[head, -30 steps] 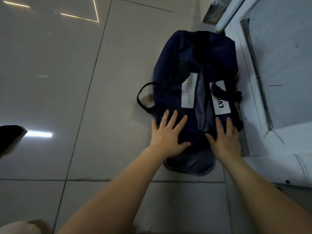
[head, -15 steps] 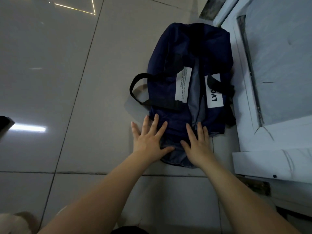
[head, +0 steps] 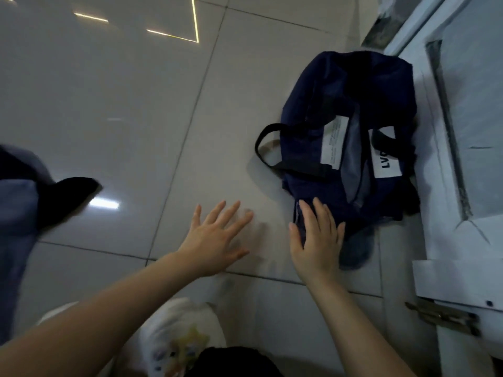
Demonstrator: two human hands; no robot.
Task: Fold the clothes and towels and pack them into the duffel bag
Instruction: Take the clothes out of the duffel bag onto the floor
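While right hand (head: pixel 317 240) touches duffel bag (head: pixel 348 126) | left hand (head: pixel 215 238) beside, apart

The duffel bag (head: pixel 351 137) lies on the tiled floor (head: pixel 136 104), right of centre and just beside a door (head: pixel 462 131) at the right edge. The right hand (head: pixel 317 238) rests on the bag's near end, and the left hand (head: pixel 215 240) is over the floor to its left. A pile of clothes (head: pixel 19 202) lies at the far left, well apart from the bag.
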